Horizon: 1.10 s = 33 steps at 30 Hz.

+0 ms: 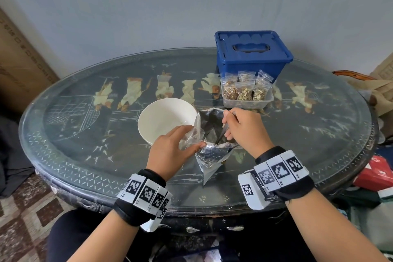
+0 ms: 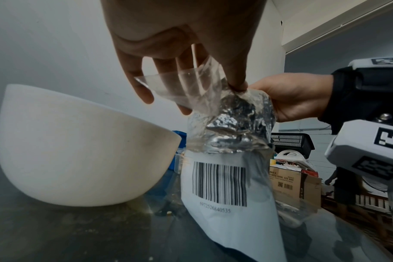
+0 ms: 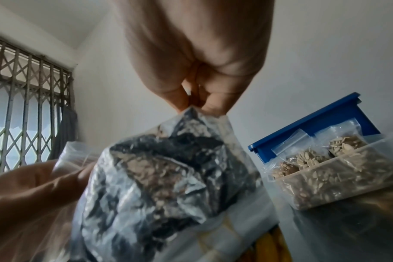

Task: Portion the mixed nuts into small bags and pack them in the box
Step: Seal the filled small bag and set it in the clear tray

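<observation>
A silver foil nut bag point(image 1: 212, 155) stands open on the glass table point(image 1: 85, 134), just in front of me. My left hand point(image 1: 194, 138) holds a small empty clear bag point(image 1: 189, 134) beside the bag's mouth, and its thumb pinches the foil rim point(image 2: 238, 99). My right hand point(image 1: 228, 125) grips a thin spoon-like handle point(image 1: 222, 134) that reaches down into the foil bag; its lower end is hidden. Behind the foil bag, a clear tub point(image 1: 265, 102) holds several filled small bags point(image 1: 244, 91). The blue box point(image 1: 253, 55) behind the tub has its lid on.
An empty white bowl point(image 1: 165, 119) stands against the left side of the foil bag. A cardboard carton point(image 1: 19, 66) leans at the far left. Red and green packages point(image 1: 376, 174) and a cloth-covered chair point(image 1: 378, 87) crowd the table's right side.
</observation>
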{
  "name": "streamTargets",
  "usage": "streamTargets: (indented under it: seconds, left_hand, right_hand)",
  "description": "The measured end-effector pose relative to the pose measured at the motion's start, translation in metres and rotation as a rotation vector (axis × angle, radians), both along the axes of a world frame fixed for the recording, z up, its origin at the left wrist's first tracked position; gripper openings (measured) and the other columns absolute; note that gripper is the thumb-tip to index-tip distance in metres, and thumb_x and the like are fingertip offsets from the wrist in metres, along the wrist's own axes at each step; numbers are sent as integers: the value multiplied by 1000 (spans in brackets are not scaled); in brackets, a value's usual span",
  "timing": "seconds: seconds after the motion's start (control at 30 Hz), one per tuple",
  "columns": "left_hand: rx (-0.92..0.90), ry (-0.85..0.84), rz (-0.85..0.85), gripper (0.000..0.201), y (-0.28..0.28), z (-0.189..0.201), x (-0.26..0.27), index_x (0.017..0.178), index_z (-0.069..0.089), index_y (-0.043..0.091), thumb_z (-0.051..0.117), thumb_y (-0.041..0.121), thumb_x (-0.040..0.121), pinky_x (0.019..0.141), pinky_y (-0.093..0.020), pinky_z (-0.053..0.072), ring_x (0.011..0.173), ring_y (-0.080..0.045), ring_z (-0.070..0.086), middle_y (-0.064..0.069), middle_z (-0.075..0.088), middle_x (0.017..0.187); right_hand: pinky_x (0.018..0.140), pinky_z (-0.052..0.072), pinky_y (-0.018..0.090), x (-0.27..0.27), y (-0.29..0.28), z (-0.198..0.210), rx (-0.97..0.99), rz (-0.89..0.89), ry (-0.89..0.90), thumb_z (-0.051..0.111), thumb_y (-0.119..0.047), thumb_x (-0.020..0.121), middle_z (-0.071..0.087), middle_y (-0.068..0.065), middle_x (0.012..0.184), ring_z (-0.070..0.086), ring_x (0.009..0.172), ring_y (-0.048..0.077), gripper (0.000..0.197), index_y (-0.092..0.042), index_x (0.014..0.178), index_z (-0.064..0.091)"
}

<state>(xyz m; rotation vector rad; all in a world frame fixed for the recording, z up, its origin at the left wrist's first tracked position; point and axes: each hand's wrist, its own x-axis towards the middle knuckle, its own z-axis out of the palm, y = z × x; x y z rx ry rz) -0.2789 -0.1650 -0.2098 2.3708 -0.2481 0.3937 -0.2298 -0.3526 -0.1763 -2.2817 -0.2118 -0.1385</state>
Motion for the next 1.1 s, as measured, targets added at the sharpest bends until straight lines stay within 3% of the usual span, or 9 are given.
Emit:
streamTargets:
  seconds: [0.1,0.23,0.37,0.43,0.6,0.77,0.87,1.1]
  left_hand:
    - [-2,3,-3,66,1,1,1,107,65,15,50,67,70,72,-18,41,81,-4,58,5,69,99]
    - [0,32,-9,72,4,4,2,109,64,14,49,70,66,73,-19,42,80,1,54,4,69,100]
    - [11,66,-22,75,8,7,3,111,63,16,53,72,63,75,-20,42,85,-2,55,6,67,103]
    - [11,100,-38,76,10,11,4,112,62,16,63,72,61,76,-20,42,89,-5,57,7,65,106]
    - [19,116,-94,81,17,22,11,113,62,10,67,70,59,84,-18,42,93,-7,53,6,58,103]
    - [134,151,-149,62,19,41,22,110,62,8,72,51,66,69,-5,35,83,-11,50,2,57,94]
    - [210,158,-167,59,16,52,27,113,60,8,73,46,70,65,-12,31,82,-11,47,3,53,92]
    - [443,264,-174,63,6,63,44,120,55,14,65,56,74,73,-19,31,84,-9,43,6,49,97]
  right_hand:
    - [53,51,19,2,-2,4,86,-37,51,44,-22,98,64,8,55,61,44,12,32,-6,76,61]
    - [53,53,29,6,-6,10,205,-98,78,43,-21,98,62,7,53,60,42,14,34,-6,73,61]
    - [55,55,36,10,-12,14,297,-160,112,43,-20,98,63,11,57,60,44,16,33,-6,74,60]
    - [55,55,34,12,-15,14,310,-183,117,43,-21,99,63,12,59,60,43,15,32,-5,76,59]
    - [53,53,33,17,-24,17,397,-241,133,41,-20,99,61,11,55,58,40,15,33,-7,73,57]
    - [40,49,20,16,-31,21,481,-296,103,41,-19,100,60,11,59,56,38,10,32,-8,72,53]
    - [38,47,19,16,-35,25,529,-336,51,40,-20,100,59,12,58,55,36,9,33,-9,72,52]
    - [37,45,20,14,-44,39,634,-402,-46,38,-19,100,56,10,56,55,36,10,33,-8,72,50]
